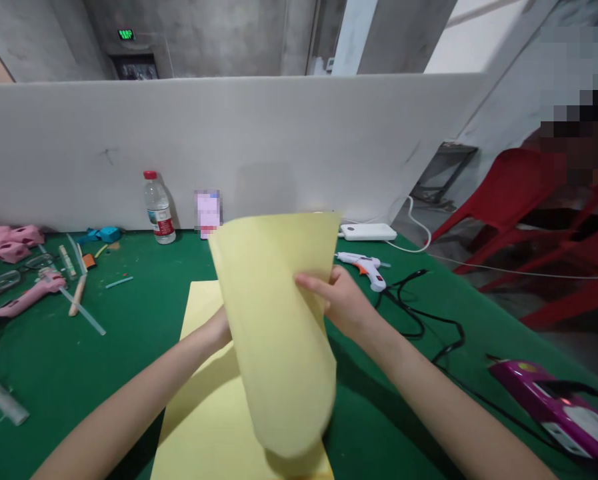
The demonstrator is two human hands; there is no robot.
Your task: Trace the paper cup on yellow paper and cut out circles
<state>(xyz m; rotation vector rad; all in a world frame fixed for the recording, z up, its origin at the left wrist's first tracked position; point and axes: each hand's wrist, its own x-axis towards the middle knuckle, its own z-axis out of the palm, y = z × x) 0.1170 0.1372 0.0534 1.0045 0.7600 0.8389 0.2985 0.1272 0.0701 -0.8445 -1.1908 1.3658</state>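
Observation:
A pale yellow sheet of paper (pixel 273 320) is curled into a wide tube above the green table. My right hand (pixel 341 300) grips its right edge, thumb on the outside. My left hand (pixel 221 328) is mostly hidden behind the curl on its left side, holding it there. A second yellow sheet (pixel 201 413) lies flat on the table under the curled one.
A white glue gun (pixel 366 267) and white power strip (pixel 369 232) lie at the back right, with black cables (pixel 429 320) trailing forward. A magenta device (pixel 559 407) sits at the right edge. Water bottle (pixel 159 208), pink glue gun (pixel 29 297) and glue sticks at left. Red chairs (pixel 529 220) beyond.

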